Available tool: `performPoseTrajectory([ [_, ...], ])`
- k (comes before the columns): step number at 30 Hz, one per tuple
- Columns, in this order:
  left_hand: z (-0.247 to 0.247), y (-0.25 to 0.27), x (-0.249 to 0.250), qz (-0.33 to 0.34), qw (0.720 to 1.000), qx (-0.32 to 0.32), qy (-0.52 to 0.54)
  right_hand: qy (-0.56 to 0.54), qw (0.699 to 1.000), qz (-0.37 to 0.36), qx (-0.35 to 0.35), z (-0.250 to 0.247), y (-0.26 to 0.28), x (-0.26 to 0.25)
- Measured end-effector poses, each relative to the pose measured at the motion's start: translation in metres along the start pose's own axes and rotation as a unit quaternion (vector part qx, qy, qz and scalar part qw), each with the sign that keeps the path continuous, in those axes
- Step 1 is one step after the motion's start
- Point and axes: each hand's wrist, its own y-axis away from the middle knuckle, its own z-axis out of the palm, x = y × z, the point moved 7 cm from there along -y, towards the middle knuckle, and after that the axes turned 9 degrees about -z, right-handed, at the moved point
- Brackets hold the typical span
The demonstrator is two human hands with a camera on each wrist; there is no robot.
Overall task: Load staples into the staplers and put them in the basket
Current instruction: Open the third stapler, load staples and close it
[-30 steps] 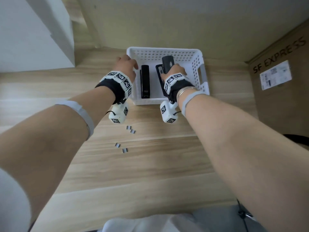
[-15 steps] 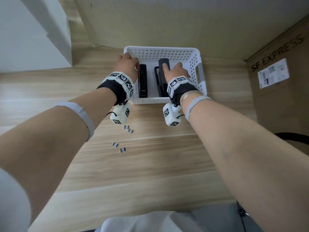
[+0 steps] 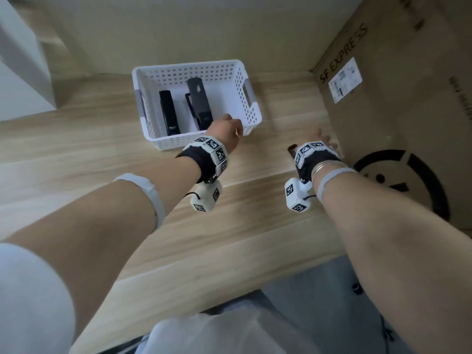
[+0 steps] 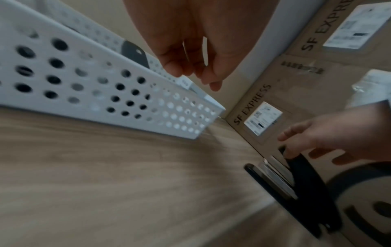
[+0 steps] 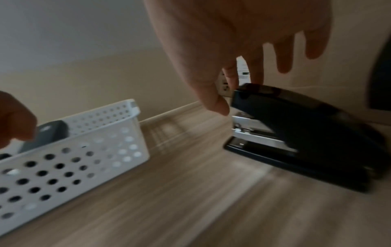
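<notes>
wooden table (image 3: 102, 159), cardboard box (image 3: 398, 103), wall (image 3: 178, 26)

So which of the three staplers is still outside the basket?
The black stapler on the table by the cardboard box, under the right hand. The other black stapler and the grey stapler lie inside the white basket.

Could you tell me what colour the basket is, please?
White, with round holes; the basket shows best in the head view.
</notes>
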Motion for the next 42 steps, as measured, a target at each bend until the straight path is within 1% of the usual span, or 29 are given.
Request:
performPoseTrajectory([
  [2,0.017,0.005,0.009,0.006,1.0,-0.023,0.002,-0.023,0.999,0.015,-0.032,0.008,0.002,0.018],
  [4,0.032,0.008,0.013,0.008,0.999,-0.044,0.0,-0.009,0.999,0.038,-0.038,0.007,0.003,0.029],
  [5,0.038,0.009,0.012,0.005,0.999,-0.053,0.001,-0.002,0.998,0.038,-0.04,0.006,0.002,0.03],
  [8,0.049,0.011,0.006,-0.009,0.997,-0.079,-0.001,0.038,0.997,0.015,-0.058,-0.001,0.0,0.023],
  [10,0.052,0.012,-0.001,-0.017,0.995,-0.097,-0.01,0.075,0.994,-0.019,-0.081,-0.004,0.006,0.01],
  [11,0.052,0.012,-0.005,-0.023,0.994,-0.105,-0.014,0.086,0.991,-0.059,-0.082,-0.004,0.007,-0.002],
  [13,0.048,0.014,-0.015,-0.04,0.993,-0.112,-0.019,0.088,0.979,-0.174,-0.064,-0.003,0.018,-0.038],
  [15,0.042,0.017,-0.027,-0.055,0.992,-0.109,-0.016,0.113,0.952,-0.275,-0.076,0.005,0.034,-0.077],
  [17,0.035,0.023,-0.039,-0.068,0.992,-0.108,-0.018,0.155,0.918,-0.35,-0.108,0.019,0.052,-0.112],
  [19,0.031,0.031,-0.051,-0.084,0.988,-0.12,-0.043,0.189,0.882,-0.413,-0.128,0.032,0.069,-0.14],
  [22,0.029,0.046,-0.072,-0.101,0.983,-0.135,-0.075,0.224,0.851,-0.449,-0.153,0.051,0.087,-0.162],
  [24,0.029,0.055,-0.083,-0.1,0.982,-0.137,-0.083,0.234,0.843,-0.456,-0.164,0.06,0.094,-0.167],
  [27,0.03,0.065,-0.095,-0.093,0.981,-0.138,-0.103,0.234,0.838,-0.461,-0.172,0.071,0.103,-0.167],
  [29,0.031,0.067,-0.097,-0.087,0.982,-0.139,-0.097,0.231,0.839,-0.46,-0.177,0.074,0.104,-0.164],
  [31,0.029,0.067,-0.096,-0.081,0.983,-0.137,-0.09,0.18,0.857,-0.44,-0.2,0.071,0.099,-0.156],
  [34,0.027,0.066,-0.094,-0.074,0.981,-0.146,-0.099,0.099,0.883,-0.384,-0.249,0.061,0.083,-0.137],
  [36,0.027,0.066,-0.095,-0.073,0.981,-0.153,-0.097,0.078,0.904,-0.344,-0.242,0.058,0.066,-0.12],
  [38,0.028,0.066,-0.096,-0.074,0.981,-0.152,-0.095,0.085,0.922,-0.3,-0.228,0.059,0.051,-0.102],
  [40,0.028,0.066,-0.097,-0.074,0.981,-0.148,-0.097,0.083,0.93,-0.272,-0.233,0.067,0.044,-0.09],
  [42,0.028,0.066,-0.098,-0.075,0.982,-0.144,-0.1,0.068,0.936,-0.262,-0.225,0.073,0.039,-0.087],
])
